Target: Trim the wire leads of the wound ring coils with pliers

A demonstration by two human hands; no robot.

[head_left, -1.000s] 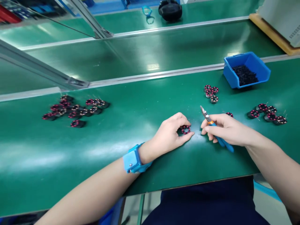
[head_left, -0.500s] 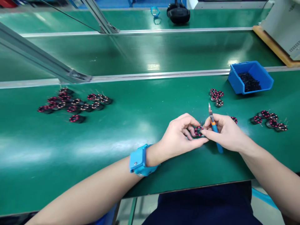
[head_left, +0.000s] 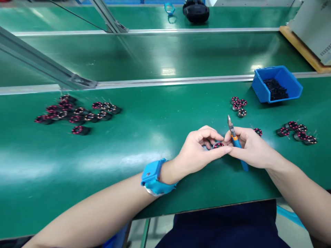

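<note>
While in grip [head_left: 197,150], coil [head_left: 218,145] near pliers [head_left: 235,140].

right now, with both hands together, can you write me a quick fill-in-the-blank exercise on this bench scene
1. The right hand holds pliers whose handles, marked with orange, are mostly ____.
2. The left hand holds a ____-shaped part.
3. The wrist strap is on the person's ____ arm.
4. The small pieces in the blue bin are coloured ____.

Missing words: blue; ring; left; black.
</note>
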